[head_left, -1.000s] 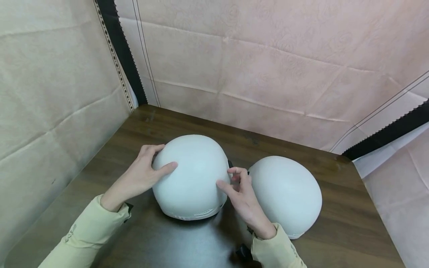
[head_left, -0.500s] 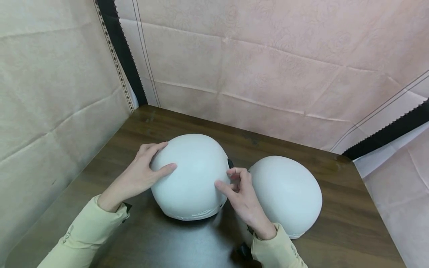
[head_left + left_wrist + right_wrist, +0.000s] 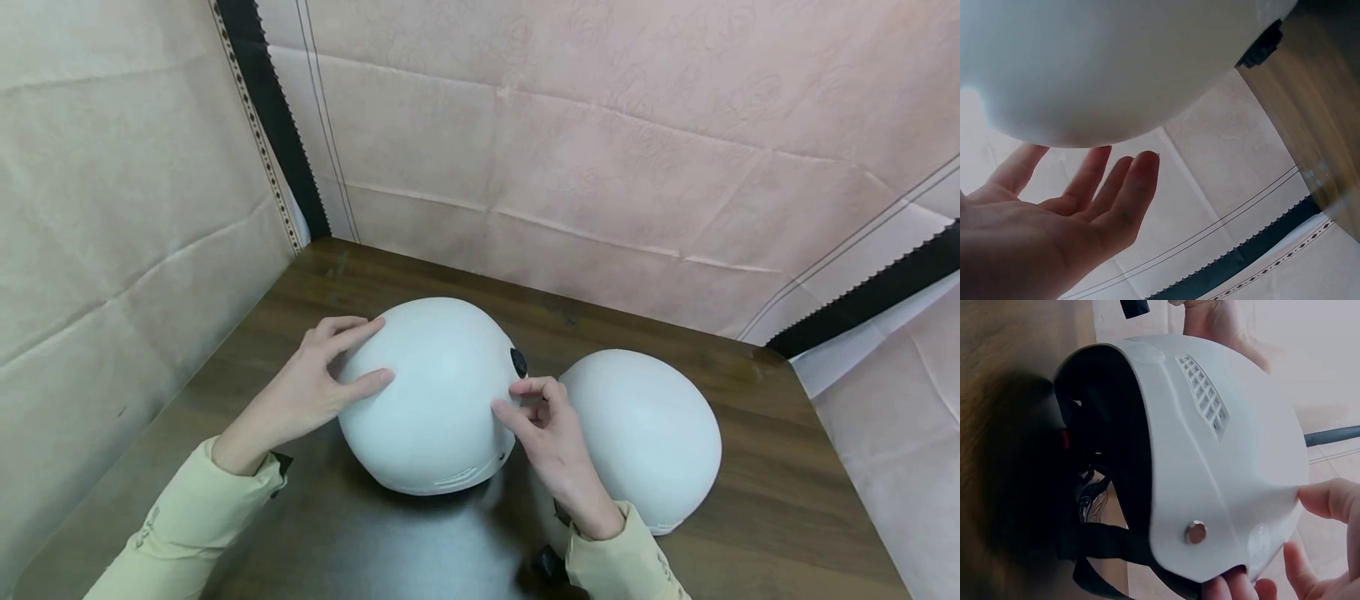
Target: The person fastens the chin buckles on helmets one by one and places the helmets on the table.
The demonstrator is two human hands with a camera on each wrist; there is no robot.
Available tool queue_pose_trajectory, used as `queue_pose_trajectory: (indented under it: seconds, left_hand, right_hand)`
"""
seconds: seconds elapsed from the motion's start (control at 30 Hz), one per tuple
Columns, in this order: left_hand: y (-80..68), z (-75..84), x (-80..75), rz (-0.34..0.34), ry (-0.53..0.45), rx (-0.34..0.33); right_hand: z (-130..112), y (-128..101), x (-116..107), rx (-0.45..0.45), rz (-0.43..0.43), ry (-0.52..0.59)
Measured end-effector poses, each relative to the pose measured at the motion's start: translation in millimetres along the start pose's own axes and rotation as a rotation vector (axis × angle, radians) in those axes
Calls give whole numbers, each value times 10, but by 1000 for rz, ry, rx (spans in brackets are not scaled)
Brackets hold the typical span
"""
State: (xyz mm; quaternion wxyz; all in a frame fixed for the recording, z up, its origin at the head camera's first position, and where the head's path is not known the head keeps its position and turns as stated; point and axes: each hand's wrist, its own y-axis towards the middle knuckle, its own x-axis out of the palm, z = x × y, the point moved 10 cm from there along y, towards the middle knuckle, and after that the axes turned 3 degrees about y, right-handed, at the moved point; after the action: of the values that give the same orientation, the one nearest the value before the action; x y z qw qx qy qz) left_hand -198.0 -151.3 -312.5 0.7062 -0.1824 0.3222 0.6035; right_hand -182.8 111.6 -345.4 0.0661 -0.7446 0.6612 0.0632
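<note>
A white helmet point(image 3: 435, 392) sits on the wooden table between both hands. My left hand point(image 3: 307, 383) touches its left side, fingers spread and thumb lying on the shell; the left wrist view shows the fingertips point(image 3: 1099, 153) right at the surface. My right hand point(image 3: 553, 433) grips the helmet's right side, with its thumb on the shell and fingers under the lower edge in the right wrist view. That view also shows a vent grille point(image 3: 1205, 397), a round rivet point(image 3: 1196, 532) and a black strap point(image 3: 1107, 542). A black fitting point(image 3: 518, 362) pokes out above the right fingers.
Another white helmet point(image 3: 641, 433) stands just right of my right hand. A small black object point(image 3: 551, 567) lies by the right sleeve. Pale cloth walls point(image 3: 570, 167) enclose the table's back and sides.
The gripped helmet has turned a little, bringing more of the black fitting on its right side into view. My right hand has shifted slightly right; the other helmet stays put.
</note>
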Motion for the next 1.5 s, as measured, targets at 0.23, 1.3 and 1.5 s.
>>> queue_pose_trajectory:
  seconds: [0.23,1.3,1.5]
  left_hand:
    - [2,-13,-11,-1,-54,-15]
    - [-31,-17,-98,14,-72,-46]
    - [-47,21,-99,4,5,-52]
  right_hand:
    - [-51,-19,-10,-27,16,41]
    - [-43,-20,21,45,-4,180]
    - [-98,-29,33,8,-8,133]
